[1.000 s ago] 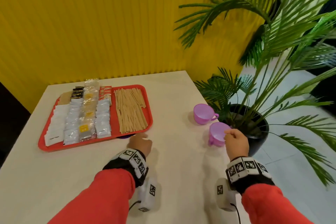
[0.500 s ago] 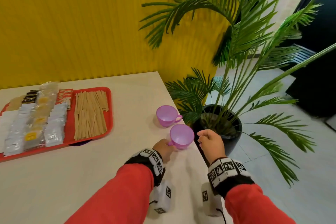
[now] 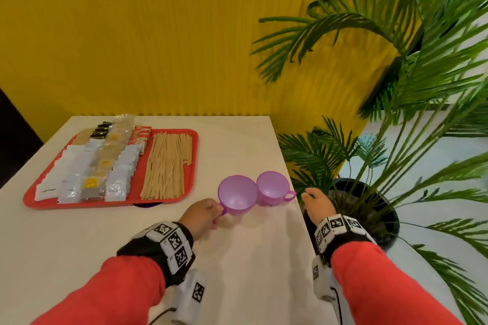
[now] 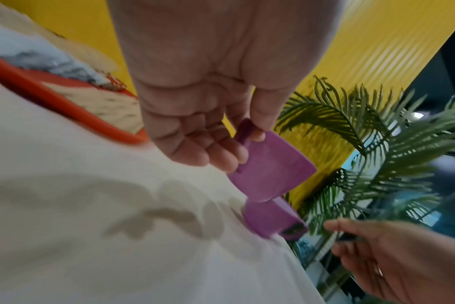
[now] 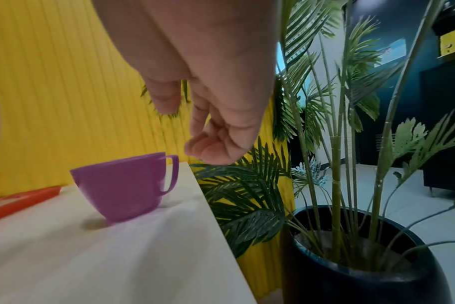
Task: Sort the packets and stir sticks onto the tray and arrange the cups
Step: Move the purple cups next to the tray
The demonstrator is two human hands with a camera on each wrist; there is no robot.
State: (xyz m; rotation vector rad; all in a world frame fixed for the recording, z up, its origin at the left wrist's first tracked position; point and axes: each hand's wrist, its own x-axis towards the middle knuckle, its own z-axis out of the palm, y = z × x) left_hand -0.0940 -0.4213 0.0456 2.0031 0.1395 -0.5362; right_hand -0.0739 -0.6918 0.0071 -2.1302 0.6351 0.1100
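Observation:
My left hand [image 3: 215, 215] pinches the handle of a purple cup [image 3: 237, 196] between thumb and fingers [image 4: 221, 156] and holds it tilted just above the table. A second purple cup [image 3: 272, 187] stands upright right behind it near the table's right edge, handle pointing right. My right hand [image 3: 314, 200] hovers past that edge, beside the handle, loosely curled and holding nothing [image 5: 208, 139]. The red tray [image 3: 191, 166] at the left holds rows of packets [image 3: 116, 179] and a bed of wooden stir sticks [image 3: 166, 166].
A potted palm in a black pot [image 3: 369, 208] stands on the floor against the table's right edge, with fronds reaching over the corner. A yellow ribbed wall runs behind. Something dark purple [image 3: 146, 204] peeks out from under the tray's front rim.
My left hand left the tray's front edge, took the near cup by its handle and lifted it next to the other cup. My right hand let go of that cup.

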